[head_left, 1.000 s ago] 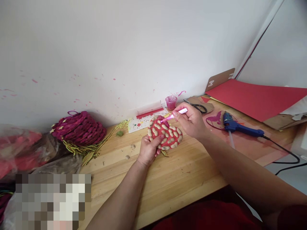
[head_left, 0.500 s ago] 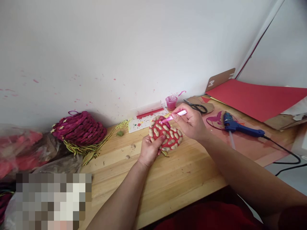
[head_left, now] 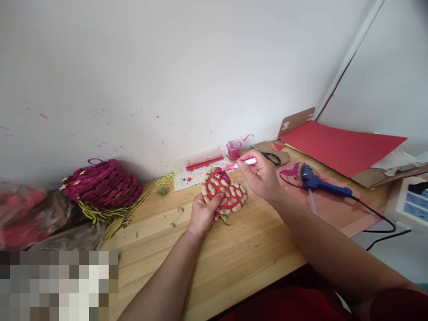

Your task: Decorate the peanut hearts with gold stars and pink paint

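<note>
My left hand [head_left: 204, 211] grips the lower left edge of a red heart-shaped piece [head_left: 228, 194] covered with peanuts in their shells, thumb on its front. Yellow-green yarn hangs from its lower tip. In my right hand [head_left: 262, 176] is a slim white and pink paintbrush [head_left: 245, 163], pinched between thumb and fingers. Its tip touches the upper part of the heart, where a few peanuts are painted magenta. A clear cup of pink paint [head_left: 234, 150] stands by the wall behind my right hand.
A stack of magenta braided pieces with yarn [head_left: 103, 183] lies left, near plastic bags [head_left: 30, 214]. At right are black-handled scissors [head_left: 272, 158], a blue glue gun [head_left: 326, 185] with a cord, and red card sheets [head_left: 344, 145]. A star-sticker sheet [head_left: 194, 176] lies by the wall.
The view has shifted slightly, so everything sits a little further left and lower. The brush tip has moved slightly on the heart's upper part; both hands keep their hold.
</note>
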Tool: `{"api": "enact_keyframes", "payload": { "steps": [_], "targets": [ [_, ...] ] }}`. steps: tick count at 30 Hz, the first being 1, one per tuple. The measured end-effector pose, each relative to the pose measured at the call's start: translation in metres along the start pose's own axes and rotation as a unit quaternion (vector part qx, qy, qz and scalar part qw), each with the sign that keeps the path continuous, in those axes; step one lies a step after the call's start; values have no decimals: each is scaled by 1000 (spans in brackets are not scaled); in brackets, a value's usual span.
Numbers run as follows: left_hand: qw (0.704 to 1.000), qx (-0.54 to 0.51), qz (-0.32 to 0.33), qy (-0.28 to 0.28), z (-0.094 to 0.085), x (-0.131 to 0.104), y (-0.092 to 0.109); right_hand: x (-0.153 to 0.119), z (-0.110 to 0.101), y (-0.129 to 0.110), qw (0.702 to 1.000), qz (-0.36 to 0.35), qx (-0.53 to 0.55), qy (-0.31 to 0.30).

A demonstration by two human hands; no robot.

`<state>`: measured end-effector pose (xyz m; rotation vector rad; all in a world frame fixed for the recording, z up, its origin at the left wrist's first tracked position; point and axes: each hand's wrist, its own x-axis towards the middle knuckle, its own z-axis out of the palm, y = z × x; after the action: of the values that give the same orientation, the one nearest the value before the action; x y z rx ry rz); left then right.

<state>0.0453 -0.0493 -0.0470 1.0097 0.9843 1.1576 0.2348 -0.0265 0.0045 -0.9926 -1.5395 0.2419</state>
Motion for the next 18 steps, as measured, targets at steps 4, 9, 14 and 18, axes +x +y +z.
{"api": "enact_keyframes", "payload": {
  "steps": [4,9,14,18],
  "targets": [
    [999,-38,-4,25,2,3,4,20,-8,12,993,81,14,86],
    [998,-53,-8,32,3,5,5,81,-14,19,970,139,-193,51],
    [998,-53,-8,24,2,6,1,128,5,37,908,242,-333,-73],
    [998,-50,-12,25,1,7,0,131,21,56,887,280,-355,-91]
  ]
}}
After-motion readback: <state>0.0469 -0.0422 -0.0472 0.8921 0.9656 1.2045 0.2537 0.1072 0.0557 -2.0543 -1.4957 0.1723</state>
